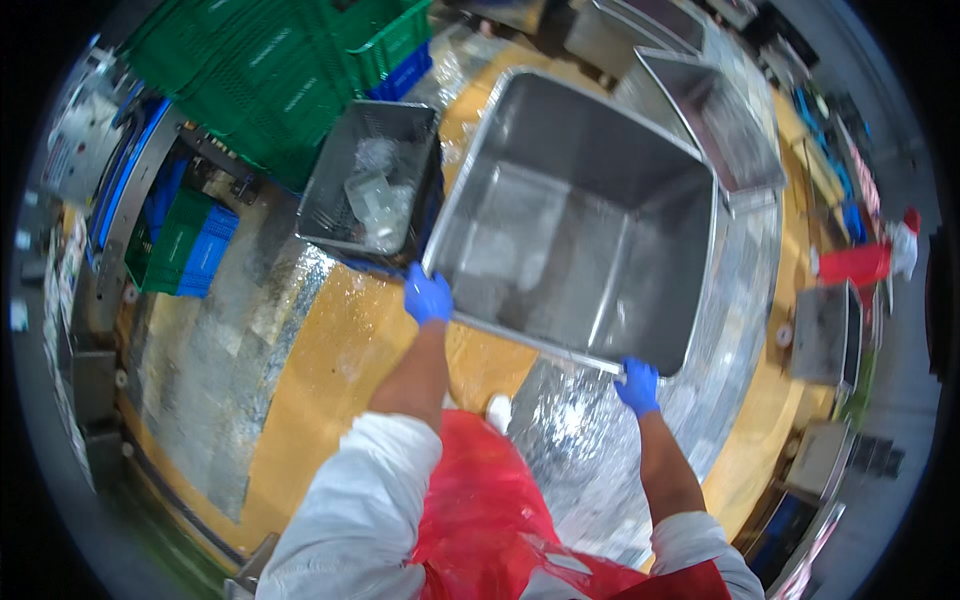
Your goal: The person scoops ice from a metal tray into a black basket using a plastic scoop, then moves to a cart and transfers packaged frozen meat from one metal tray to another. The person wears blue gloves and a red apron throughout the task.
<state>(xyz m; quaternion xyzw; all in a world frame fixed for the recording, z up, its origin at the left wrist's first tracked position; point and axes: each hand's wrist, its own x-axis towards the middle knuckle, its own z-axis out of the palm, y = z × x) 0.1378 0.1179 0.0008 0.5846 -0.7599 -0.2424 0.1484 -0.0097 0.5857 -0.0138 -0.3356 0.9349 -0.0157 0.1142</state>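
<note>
wet ochre-and-grey floor spreads around the metal tub.

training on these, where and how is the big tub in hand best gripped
Probably by the near rim of the tub, from the camera wearer's side, one hand toward each end. The tub is wide and open-topped, so spread hands should steady it better than one, and its rim gives an edge to curl around. The left hand and right hand grip there.
</note>
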